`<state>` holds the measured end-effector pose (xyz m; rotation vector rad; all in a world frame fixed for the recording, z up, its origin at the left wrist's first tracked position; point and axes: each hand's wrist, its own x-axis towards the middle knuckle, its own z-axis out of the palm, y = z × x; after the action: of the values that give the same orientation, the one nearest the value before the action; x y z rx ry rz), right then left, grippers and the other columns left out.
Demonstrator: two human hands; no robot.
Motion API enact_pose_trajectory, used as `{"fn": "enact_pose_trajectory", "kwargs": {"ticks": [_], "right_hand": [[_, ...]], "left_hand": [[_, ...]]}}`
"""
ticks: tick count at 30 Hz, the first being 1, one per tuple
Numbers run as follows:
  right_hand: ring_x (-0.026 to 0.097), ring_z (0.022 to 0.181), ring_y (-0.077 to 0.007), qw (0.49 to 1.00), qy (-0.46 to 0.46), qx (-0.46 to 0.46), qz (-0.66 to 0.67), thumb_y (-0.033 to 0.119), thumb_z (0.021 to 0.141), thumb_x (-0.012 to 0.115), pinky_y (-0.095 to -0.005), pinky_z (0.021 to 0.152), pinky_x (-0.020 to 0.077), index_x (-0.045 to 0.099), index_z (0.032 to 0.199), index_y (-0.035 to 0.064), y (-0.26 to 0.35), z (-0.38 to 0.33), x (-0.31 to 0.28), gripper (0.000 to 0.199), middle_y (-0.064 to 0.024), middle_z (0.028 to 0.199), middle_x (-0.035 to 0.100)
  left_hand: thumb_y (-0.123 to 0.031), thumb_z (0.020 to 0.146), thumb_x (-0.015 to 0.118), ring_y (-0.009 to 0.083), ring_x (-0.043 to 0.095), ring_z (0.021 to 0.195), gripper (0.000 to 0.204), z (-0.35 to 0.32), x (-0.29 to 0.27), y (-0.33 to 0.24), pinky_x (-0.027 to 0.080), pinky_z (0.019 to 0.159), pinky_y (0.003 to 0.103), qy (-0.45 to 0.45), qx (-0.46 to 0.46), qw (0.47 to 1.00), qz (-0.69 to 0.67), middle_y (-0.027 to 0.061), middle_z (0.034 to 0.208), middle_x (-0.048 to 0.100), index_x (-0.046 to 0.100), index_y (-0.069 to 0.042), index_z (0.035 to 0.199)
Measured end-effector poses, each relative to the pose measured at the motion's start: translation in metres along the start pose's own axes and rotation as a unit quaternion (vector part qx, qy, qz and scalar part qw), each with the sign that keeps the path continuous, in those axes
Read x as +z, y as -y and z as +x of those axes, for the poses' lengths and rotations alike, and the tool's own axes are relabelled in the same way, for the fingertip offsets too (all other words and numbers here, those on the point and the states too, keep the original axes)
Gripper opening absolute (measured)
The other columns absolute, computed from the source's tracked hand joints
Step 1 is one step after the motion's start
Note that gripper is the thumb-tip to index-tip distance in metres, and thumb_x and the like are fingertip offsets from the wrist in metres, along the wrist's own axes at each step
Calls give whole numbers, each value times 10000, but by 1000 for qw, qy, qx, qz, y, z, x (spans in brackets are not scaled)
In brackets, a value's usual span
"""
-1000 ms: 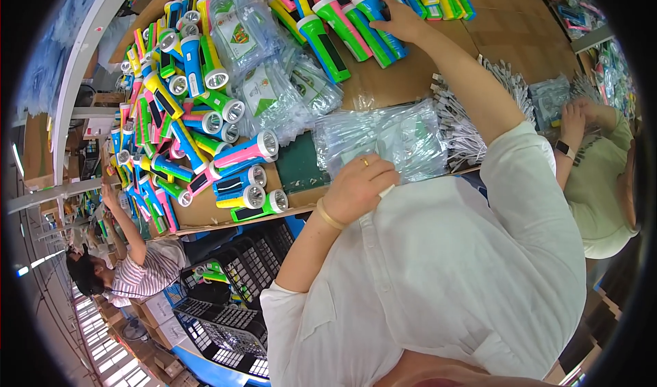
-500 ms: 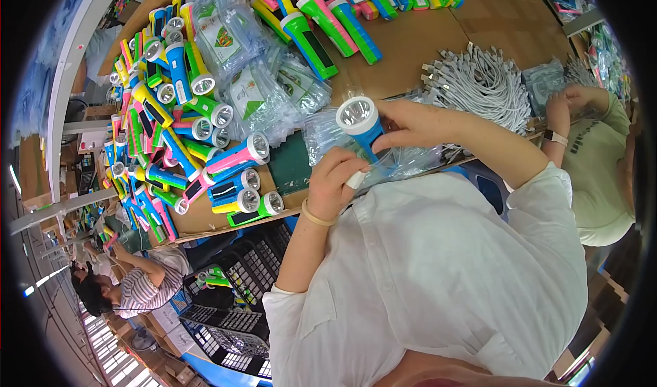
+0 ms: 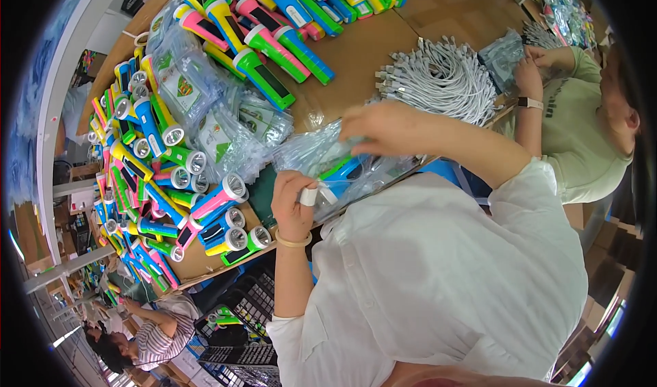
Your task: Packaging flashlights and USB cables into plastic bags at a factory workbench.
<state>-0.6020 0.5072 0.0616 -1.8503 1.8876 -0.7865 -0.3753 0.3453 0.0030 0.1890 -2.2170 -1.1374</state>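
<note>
1. While she's standing right over the bench, the left hand (image 3: 293, 205) has its fingers closed around the lens end of a blue flashlight (image 3: 340, 176), pinning it at the near edge of the table (image 3: 356, 52). Best bet here: hold that end dead steady so the other hand does all the sliding.
2. Just past it, the right hand (image 3: 387, 128) is curled down over a clear plastic bag (image 3: 321, 156) that covers most of the flashlight. Looks like bagging, so I'd guess it goes smoother if the bag mouth is held wide and pulled straight along the body, not bunched.
3. Can't tell if the right fingers actually pinch the film or just press on it; the crinkly glare hides the fingertips. How deep the flashlight sits in the bag is also hard to read.
4. Further out: a pile of bagged units (image 3: 205, 113), a heap of loose coloured flashlights (image 3: 164, 188), and white cables (image 3: 441, 79).
5. Far right, a co-worker's hands (image 3: 537, 69) fiddle with something too small to make out. Fisheye rim cuts off the rest.
</note>
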Motion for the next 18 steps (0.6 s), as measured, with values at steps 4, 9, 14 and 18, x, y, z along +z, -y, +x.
{"fn": "enact_pose_trajectory", "kwargs": {"ticks": [4, 9, 14, 18], "right_hand": [[680, 875, -331, 893, -60, 371, -247, 150, 801, 746, -431, 741, 536, 720, 836, 73, -50, -54, -45, 90, -114, 854, 674], [696, 873, -363, 870, -68, 408, -266, 120, 803, 698, -464, 774, 545, 734, 838, 70, -77, -110, -50, 71, -166, 891, 715], [625, 728, -169, 944, -148, 291, -48, 96, 887, 696, -306, 643, 477, 636, 940, 13, -67, -108, -86, 116, -75, 773, 637], [486, 747, -22, 940, -253, 196, 114, 123, 1014, 607, -195, 663, 387, 603, 991, 17, -23, -87, -124, 109, 65, 800, 537]], "left_hand": [[34, 783, 668, 253, 569, 800, 130, -6, -1, 1, 475, 742, 319, -7, -9, 1000, 6, 110, 885, 585, 629, -19, 896], [38, 795, 643, 246, 561, 804, 129, -1, 2, 4, 463, 759, 318, 3, -2, 1000, -4, 112, 886, 583, 604, -17, 904], [40, 761, 680, 273, 589, 822, 150, 0, -2, 4, 495, 750, 335, 8, -12, 1000, 1, 112, 902, 601, 649, -27, 892], [9, 760, 734, 279, 596, 837, 174, -5, -3, 5, 499, 759, 350, 14, 7, 1000, 3, 112, 933, 617, 654, -30, 909]]}}
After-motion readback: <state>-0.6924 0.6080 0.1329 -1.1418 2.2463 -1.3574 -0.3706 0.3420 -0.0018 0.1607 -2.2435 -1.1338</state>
